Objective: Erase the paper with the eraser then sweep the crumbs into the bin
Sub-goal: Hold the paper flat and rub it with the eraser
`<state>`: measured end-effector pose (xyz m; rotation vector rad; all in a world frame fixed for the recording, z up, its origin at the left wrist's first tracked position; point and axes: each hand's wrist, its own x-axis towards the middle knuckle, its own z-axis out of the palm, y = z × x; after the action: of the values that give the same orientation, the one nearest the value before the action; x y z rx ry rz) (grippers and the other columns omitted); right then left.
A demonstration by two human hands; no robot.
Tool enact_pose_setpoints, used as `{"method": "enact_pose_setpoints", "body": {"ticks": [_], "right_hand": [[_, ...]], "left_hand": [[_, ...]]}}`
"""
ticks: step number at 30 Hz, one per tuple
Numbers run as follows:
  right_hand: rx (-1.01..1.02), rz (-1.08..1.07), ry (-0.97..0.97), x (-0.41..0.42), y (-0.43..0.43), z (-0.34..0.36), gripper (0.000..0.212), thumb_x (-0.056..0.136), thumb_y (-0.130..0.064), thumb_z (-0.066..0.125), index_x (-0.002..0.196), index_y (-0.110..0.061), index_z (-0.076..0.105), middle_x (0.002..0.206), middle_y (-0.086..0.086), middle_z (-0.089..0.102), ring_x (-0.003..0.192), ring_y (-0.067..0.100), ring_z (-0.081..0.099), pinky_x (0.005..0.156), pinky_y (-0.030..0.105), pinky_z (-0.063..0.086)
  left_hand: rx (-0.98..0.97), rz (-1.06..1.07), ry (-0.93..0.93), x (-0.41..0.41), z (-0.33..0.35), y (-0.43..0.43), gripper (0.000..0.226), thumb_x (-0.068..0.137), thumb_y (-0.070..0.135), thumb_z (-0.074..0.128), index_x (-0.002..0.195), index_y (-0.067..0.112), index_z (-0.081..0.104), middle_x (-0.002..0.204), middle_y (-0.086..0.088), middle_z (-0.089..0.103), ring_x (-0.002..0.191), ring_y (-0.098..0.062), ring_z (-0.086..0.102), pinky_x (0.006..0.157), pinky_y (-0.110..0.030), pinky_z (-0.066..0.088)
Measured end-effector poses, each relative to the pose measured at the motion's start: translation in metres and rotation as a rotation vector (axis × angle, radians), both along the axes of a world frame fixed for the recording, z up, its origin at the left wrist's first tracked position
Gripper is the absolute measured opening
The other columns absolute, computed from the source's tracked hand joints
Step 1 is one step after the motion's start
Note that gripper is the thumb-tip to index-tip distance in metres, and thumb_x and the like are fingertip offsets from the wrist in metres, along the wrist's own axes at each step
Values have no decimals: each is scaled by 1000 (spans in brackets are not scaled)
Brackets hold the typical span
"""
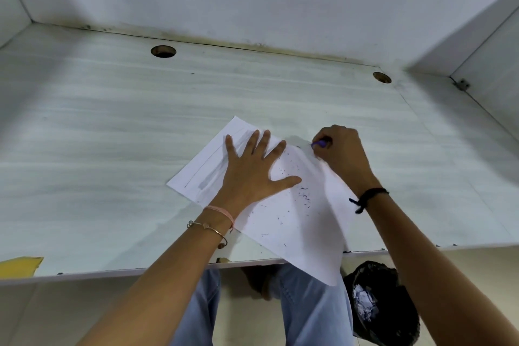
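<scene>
A white sheet of paper (pixel 297 222) lies at an angle on the desk, its near corner hanging over the front edge. Grey pencil strokes remain at its far left end. Dark eraser crumbs (pixel 304 196) are scattered over its right half. My left hand (pixel 252 168) lies flat on the paper with fingers spread, pinning it down. My right hand (pixel 341 154) is closed around a small purple eraser (pixel 318 144), whose tip touches the paper's far right edge. A black-lined bin (pixel 376 303) with crumpled paper inside stands on the floor below the desk edge, at the right.
The pale wood-grain desk (pixel 112 135) has two round cable holes (pixel 163 51) near the back wall. White partition walls close in the left, back and right. A yellow scrap (pixel 19 265) sits at the front left edge. My legs in blue jeans (pixel 309 312) are under the desk.
</scene>
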<state>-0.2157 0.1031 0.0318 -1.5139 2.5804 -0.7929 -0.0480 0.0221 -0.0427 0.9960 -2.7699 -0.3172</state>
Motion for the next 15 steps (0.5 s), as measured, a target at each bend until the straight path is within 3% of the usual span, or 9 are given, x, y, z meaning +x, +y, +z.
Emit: {"method": "enact_pose_setpoints", "body": {"ticks": [4,10,13,15], "right_hand": [[-7,200,-83,43,-4,-3,14,72,0,66,79,-11,73,73,0,65,64,13,58,60,13,42],[-18,-10,-90,4,-10,-7,13,75,1,63,76,-9,72,77,4,70,65,16,59,56,20,45],[-34,91,-89,27,-11,-6,10,75,-1,65,79,-7,73,75,2,67,65,13,58,56,9,40],[0,171,-142,41,-3,-12,10,75,-2,67,80,-8,73,75,1,67,63,11,57,57,11,42]], "left_hand": [[-30,-8,-29,0,0,0,91,78,87,15,155,40,3,165,-1,-7,151,-20,-9,108,-71,-11],[4,4,5,0,0,0,91,77,88,19,154,42,6,165,1,-5,151,-18,-8,109,-69,-13],[-12,-4,-22,0,-1,-1,93,76,89,13,155,40,4,165,0,-7,151,-20,-9,109,-71,-12],[-28,-3,-28,0,0,-1,95,74,90,9,155,40,5,165,0,-6,151,-20,-8,108,-71,-11]]}}
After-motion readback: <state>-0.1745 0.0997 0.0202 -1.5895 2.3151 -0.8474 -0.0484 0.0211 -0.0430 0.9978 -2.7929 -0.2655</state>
